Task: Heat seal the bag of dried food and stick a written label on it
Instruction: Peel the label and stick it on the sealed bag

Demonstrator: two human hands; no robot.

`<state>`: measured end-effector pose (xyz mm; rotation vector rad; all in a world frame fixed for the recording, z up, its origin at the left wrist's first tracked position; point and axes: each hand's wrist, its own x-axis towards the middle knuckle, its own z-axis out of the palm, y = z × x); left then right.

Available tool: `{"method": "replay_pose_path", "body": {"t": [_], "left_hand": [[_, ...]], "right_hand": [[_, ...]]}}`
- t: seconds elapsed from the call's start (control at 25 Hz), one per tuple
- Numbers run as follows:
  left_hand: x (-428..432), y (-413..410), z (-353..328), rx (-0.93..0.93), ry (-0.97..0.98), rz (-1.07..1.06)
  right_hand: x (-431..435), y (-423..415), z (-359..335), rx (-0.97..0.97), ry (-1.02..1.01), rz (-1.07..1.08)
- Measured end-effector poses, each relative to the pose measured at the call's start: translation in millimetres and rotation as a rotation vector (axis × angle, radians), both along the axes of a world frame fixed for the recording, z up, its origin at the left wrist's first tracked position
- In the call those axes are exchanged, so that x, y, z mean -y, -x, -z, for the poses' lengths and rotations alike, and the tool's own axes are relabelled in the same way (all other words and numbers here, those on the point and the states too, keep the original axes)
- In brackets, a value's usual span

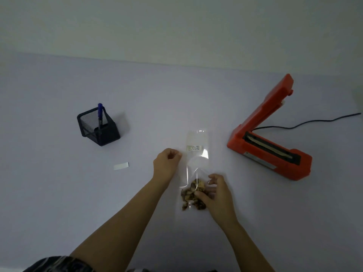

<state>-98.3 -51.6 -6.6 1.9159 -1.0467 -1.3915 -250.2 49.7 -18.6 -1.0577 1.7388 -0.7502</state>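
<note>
head view, dim light. a clear bag [197,161] lies mid-frame on the table [59,193], with dried food [193,195] bunched at its near end and a small label [193,147] on its upper part. the right hand [216,191] grips the food end, fingers curled round it. the left hand [167,160] is curled by the bag's left edge; i cannot tell if it pinches the film. sealing seems the remaining step: the far end must lie flat in the orange heat sealer [271,146] at right, whose arm is raised.
</note>
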Motion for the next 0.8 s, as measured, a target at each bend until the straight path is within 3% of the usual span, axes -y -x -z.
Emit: {"method": "replay_pose_path", "body": {"t": [0.12,0.4,0.56,0.8], "left_hand": [[44,-15,-13,-0.156,0.008,-0.057],[183,-31,-21,-0.214,0.048,-0.040],[241,-23,-7,-0.090,0.070,-0.020],[291,-22,20,0.284,0.221,0.140]], "right_hand": [[45,-17,-8,0.063,0.017,0.027],[174,-37,-4,0.133,0.085,0.129],[229,-39,11,0.083,0.086,0.146],[281,-37,21,-0.082,0.105,0.078]]}}
